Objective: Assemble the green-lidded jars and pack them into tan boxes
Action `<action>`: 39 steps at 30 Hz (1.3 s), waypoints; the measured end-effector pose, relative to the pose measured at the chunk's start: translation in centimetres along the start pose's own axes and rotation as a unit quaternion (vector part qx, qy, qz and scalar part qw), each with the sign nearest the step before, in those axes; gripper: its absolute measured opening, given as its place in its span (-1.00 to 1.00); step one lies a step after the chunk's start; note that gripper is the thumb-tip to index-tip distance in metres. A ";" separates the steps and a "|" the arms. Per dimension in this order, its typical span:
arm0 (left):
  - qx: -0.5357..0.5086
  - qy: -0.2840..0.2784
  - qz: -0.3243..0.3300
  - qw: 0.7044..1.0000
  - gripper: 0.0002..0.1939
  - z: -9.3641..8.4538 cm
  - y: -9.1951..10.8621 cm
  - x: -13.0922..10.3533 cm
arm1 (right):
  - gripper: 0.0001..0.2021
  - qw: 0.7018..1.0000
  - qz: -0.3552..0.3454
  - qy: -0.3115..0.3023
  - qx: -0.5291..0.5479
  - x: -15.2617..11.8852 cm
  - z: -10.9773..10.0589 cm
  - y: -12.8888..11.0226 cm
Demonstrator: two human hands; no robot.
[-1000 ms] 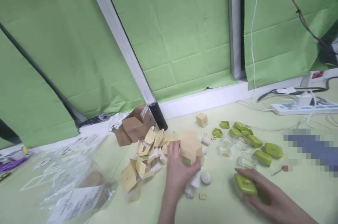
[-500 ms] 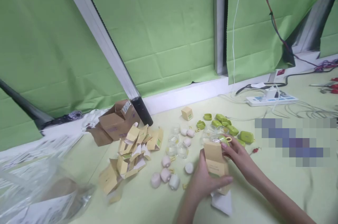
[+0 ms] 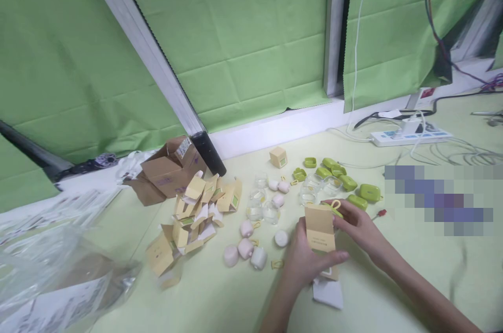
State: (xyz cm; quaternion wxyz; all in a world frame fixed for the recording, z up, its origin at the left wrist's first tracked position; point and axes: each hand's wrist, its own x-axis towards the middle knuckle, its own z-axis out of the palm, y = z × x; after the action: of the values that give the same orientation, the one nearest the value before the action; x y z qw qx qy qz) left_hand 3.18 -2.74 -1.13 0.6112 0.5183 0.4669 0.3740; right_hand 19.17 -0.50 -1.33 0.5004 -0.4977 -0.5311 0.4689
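Observation:
My left hand (image 3: pixel 301 257) is wrapped round a small tan cardboard box (image 3: pixel 320 225) with its flap standing up. My right hand (image 3: pixel 359 225) pinches a small green case with a yellow loop (image 3: pixel 334 207) at the box's upper right edge. The flap hides most of the case, so I cannot tell how far inside it is. Below the box lies a folded white piece (image 3: pixel 328 293). Several green cases (image 3: pixel 369 192) and clear cups (image 3: pixel 308 194) rest beyond my hands. To the left are several pale pink and white rounded containers (image 3: pixel 245 248) and a yellow loop (image 3: pixel 277 265).
Opened small boxes (image 3: pixel 196 218) are heaped at left, beside a brown carton (image 3: pixel 165 173) and clear plastic bag (image 3: pixel 78 280). One closed small box (image 3: pixel 278 157) stands at the back. A power strip (image 3: pixel 411 136) with cables lies back right; green cloth (image 3: pixel 251 34) hangs behind.
My right hand has lowered the green case with the yellow loop behind the box's flap; its clear part no longer shows. My left hand keeps hold of the box. The view has shifted slightly.

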 end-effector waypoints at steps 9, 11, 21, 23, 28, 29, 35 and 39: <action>0.011 -0.006 0.023 1.000 -0.28 -0.1 -0.3 0.2 | -0.69 0.998 -0.011 -0.044 -0.036 0.0 0.2 0.1; -0.006 -0.002 0.014 1.000 -0.40 -0.1 -0.4 0.3 | -0.65 0.997 -0.001 -0.054 -0.051 -0.1 0.3 0.1; -0.244 -0.046 -0.059 0.967 -0.51 0.1 0.3 -0.2 | -0.58 0.991 0.023 -0.046 -0.126 -1.3 -0.1 0.7; -0.284 -0.048 -0.032 0.957 -0.46 0.1 0.7 -0.3 | -0.53 0.985 -0.041 -0.019 -0.164 -2.7 -0.9 0.9; -0.292 0.011 0.006 0.956 -0.49 0.2 0.3 -0.4 | -0.39 0.922 -0.257 -0.092 -0.274 -7.5 -2.8 2.4; -0.280 0.014 0.008 0.960 -0.50 0.3 0.1 -0.4 | -0.48 0.904 -0.288 -0.095 -0.302 -8.1 -2.8 2.9; -0.247 -0.010 -0.014 0.969 -0.56 1.2 -1.1 -0.2 | -0.66 0.857 -0.339 -0.038 -0.387 -8.5 -1.5 3.9; -0.259 -0.007 -0.013 0.966 -0.59 1.3 -1.6 0.0 | -0.68 0.841 -0.333 -0.056 -0.423 -8.0 -1.5 2.9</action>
State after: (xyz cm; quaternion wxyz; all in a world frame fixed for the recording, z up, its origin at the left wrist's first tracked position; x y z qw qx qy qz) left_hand 4.38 -3.41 -2.63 0.7324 0.3387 0.3571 0.4704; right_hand 20.87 -8.30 -4.60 0.3366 -0.4273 -0.8386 0.0305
